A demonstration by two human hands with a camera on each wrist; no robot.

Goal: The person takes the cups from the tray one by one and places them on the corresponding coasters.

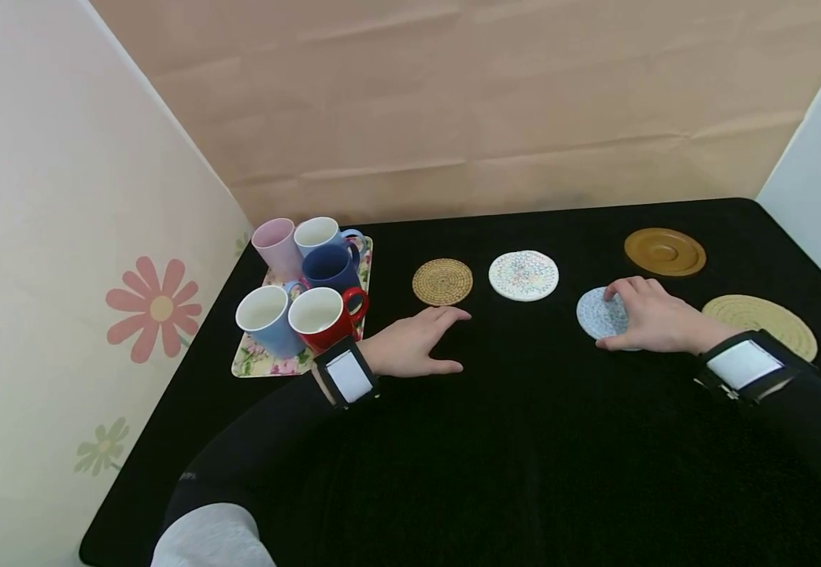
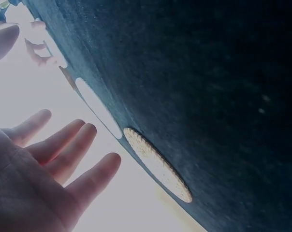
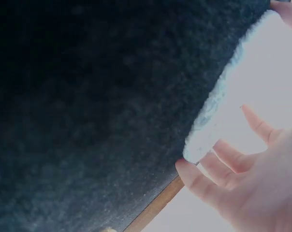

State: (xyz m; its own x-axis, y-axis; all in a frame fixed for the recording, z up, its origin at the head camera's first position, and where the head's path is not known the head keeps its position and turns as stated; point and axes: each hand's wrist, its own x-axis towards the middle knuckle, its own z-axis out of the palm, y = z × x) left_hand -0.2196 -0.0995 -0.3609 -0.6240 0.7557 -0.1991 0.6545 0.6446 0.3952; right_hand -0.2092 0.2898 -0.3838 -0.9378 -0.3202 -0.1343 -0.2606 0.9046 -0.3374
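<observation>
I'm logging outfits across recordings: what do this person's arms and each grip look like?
The left sleeve and right sleeve are black and long. Each wrist wears a black strap bearing a pale, roughly rectangular patch: left patch, right patch. The left grip and right grip are bare, without gloves.

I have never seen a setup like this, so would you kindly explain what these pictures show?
No machine here: someone works bare-handed. The wide picture comes from a head-worn camera; the other two come from wrist-worn cameras, one per arm. On the black table, a floral tray holds five mugs. Farther right lie a brown woven coaster, white speckled coaster, round wooden coaster and straw-coloured coaster. The right grip pinches a blue-and-white coaster by its edge; the left grip is open, holding nothing.
</observation>
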